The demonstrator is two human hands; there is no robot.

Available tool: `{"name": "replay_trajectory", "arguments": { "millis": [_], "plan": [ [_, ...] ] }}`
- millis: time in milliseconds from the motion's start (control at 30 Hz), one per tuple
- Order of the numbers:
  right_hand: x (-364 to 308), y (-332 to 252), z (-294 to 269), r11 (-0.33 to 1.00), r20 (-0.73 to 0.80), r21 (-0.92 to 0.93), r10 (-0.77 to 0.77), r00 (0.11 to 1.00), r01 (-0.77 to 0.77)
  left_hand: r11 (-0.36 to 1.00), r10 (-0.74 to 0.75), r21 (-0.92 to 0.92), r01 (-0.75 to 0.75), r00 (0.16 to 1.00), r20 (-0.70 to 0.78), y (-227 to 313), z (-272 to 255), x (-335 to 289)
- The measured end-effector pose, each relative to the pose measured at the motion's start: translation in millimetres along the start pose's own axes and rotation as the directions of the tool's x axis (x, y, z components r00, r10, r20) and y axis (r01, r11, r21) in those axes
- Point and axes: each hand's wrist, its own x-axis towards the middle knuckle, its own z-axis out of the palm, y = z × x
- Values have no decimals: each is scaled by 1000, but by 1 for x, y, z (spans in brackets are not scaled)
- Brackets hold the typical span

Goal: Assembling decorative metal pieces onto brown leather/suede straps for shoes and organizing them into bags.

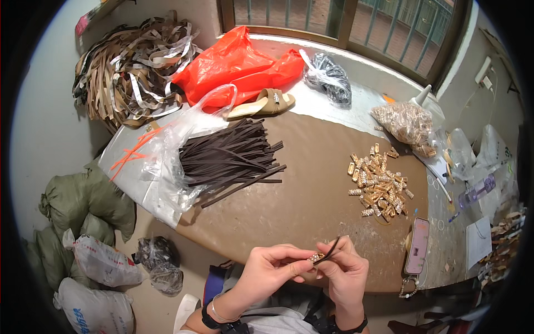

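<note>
Both my hands meet above the near edge of the brown-covered table. My left hand (275,268) pinches a small gold, rhinestone-studded buckle (315,258) between thumb and fingertips. In my right hand (344,269), the fingers close on a thin dark brown strap (332,247), whose end sticks up above them. The strap meets the buckle between the two hands; fingers hide whether it passes through. More gold buckles (384,183) lie in a heap to the right. A bundle of dark brown straps (231,153) lies at the left, partly in clear plastic.
A tan slipper (264,104) and a red plastic bag (233,69) sit at the back, near a pile of ribbon-like strips (133,67). A bag of buckles (403,119) stands back right. A phone (417,245) rests near the right edge. Sacks (92,200) fill the left floor.
</note>
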Motion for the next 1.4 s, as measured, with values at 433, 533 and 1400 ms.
{"name": "replay_trajectory", "arguments": {
  "millis": [433,533,1400],
  "plan": [
    [-8,8,7,925,-69,370,126,990,-92,992,68,113,-57,994,-90,-9,-6,0],
    [-17,10,13,923,-126,383,84,988,-30,998,50,26,-49,996,-73,-7,-8,3],
    [-3,22,11,749,142,568,321,936,-343,979,204,33,-202,974,-101,-12,-14,-1]
  ]
}}
